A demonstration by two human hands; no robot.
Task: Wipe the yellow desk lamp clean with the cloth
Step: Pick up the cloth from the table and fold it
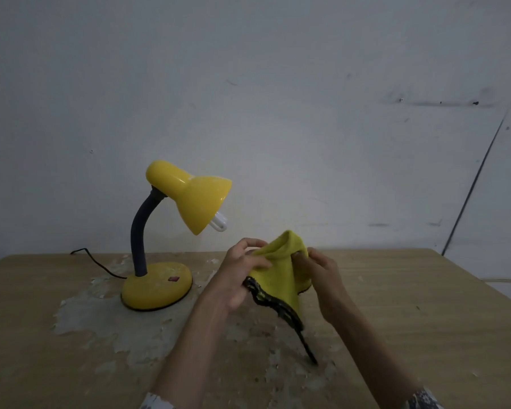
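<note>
The yellow desk lamp (189,196) stands upright on the left of the table, with a dark bendy neck, a round yellow base (155,287) and a white bulb showing under its shade. To its right, above the table, both hands hold up a yellow cloth (281,267) with a dark edge that hangs down to the tabletop. My left hand (239,276) pinches the cloth's left side. My right hand (325,278) grips its right side. Neither hand touches the lamp.
The wooden table (410,320) has a worn, peeling patch around the lamp and in front of me. A black power cord (98,261) runs from the lamp base back over the far left edge. A pale wall rises behind the table.
</note>
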